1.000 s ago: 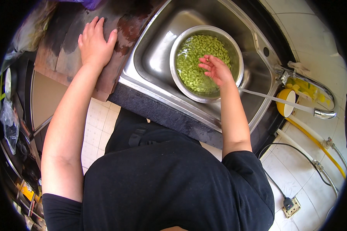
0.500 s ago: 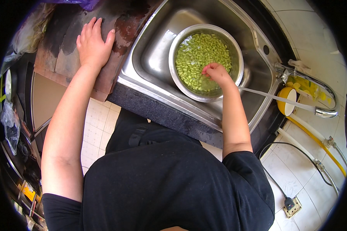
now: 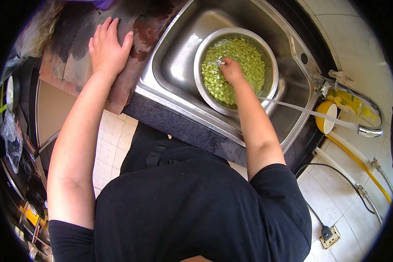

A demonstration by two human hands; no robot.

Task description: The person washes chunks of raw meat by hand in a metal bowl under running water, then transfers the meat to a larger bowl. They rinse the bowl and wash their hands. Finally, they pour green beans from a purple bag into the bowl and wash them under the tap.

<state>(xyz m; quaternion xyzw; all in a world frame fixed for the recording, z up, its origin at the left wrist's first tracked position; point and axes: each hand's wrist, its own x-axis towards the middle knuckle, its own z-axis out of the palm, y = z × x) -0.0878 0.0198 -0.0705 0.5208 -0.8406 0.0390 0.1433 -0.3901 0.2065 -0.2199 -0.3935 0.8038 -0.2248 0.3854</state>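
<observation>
The right hand [image 3: 230, 70] is dipping into a metal bowl [image 3: 199, 56] full of green beans [image 3: 249, 56] and water, with its fingers curled loosely together among the beans; whether they are gripping any I cannot tell. The bowl is sitting inside the steel sink [image 3: 174, 65], toward the sink's 3 o'clock side. A thin stream of water [image 3: 305, 111] is running from the tap [image 3: 367, 126] at 4 o'clock of the bowl, crossing behind the right forearm toward the bowl's rim. The left hand [image 3: 107, 48] is lying flat on the dark worn counter [image 3: 65, 56] at 9 o'clock of the sink, fingers spread apart and pressing on nothing but the surface. A yellow cup [image 3: 326, 117] is standing just beside the tap, at the sink's 4 o'clock edge. A yellow hose [image 3: 358, 161] is running along the tiled floor below it.
</observation>
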